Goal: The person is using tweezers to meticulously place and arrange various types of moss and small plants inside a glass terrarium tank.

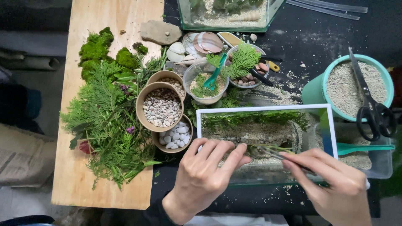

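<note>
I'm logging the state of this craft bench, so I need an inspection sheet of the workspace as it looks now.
Surface: black tabletop strewn with sand; pale plywood board on its left side.
Job's things: clear rectangular glass tank holding sand and green sprigs; thin metal tweezers gripping a sprig.
Clutter: pile of green fern cuttings and moss; three brown paper cups of pebbles; seashells; teal bucket of sand with black-handled scissors across it.
Grippers: left hand rests fingertips on the tank rim; right hand holds the tweezers.
Cables: nothing seen.
Surroundings: grey floor, brown sack at left.
</note>
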